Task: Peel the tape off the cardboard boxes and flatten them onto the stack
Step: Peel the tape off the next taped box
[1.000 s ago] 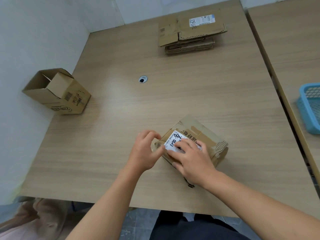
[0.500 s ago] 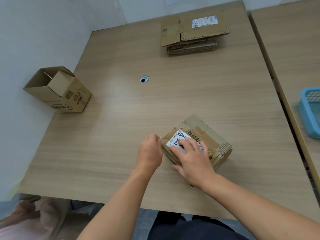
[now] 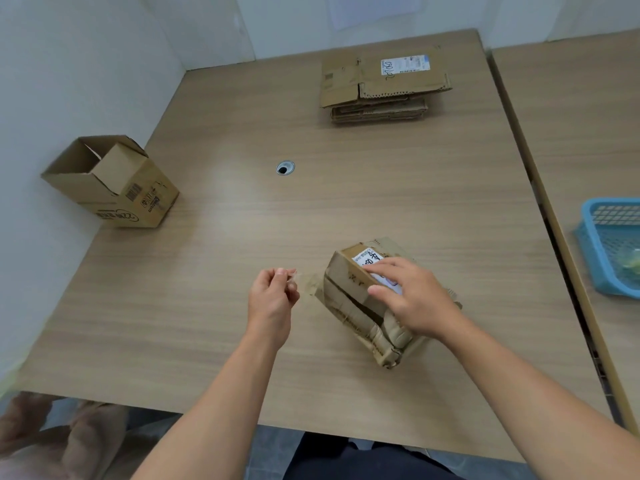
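A small worn cardboard box (image 3: pixel 349 289) with a white label lies on the table near the front, tipped so its taped end faces left. My right hand (image 3: pixel 412 299) rests on top of it with straight fingers, pressing on the label. My left hand (image 3: pixel 273 296) is left of the box and pinches the end of a clear strip of tape (image 3: pixel 306 284) that stretches from its fingertips to the box's left end. A stack of flattened boxes (image 3: pixel 377 88) lies at the far side of the table.
An open cardboard box (image 3: pixel 114 183) stands at the table's left edge against the wall. A cable hole (image 3: pixel 285 167) sits mid-table. A blue plastic basket (image 3: pixel 613 244) stands on the neighbouring table at right. The wooden table (image 3: pixel 173 306) ends just in front of me.
My left hand has pulled away to the left with the tape end, stretching the strip off the box. The box has tipped and turned under my right hand.
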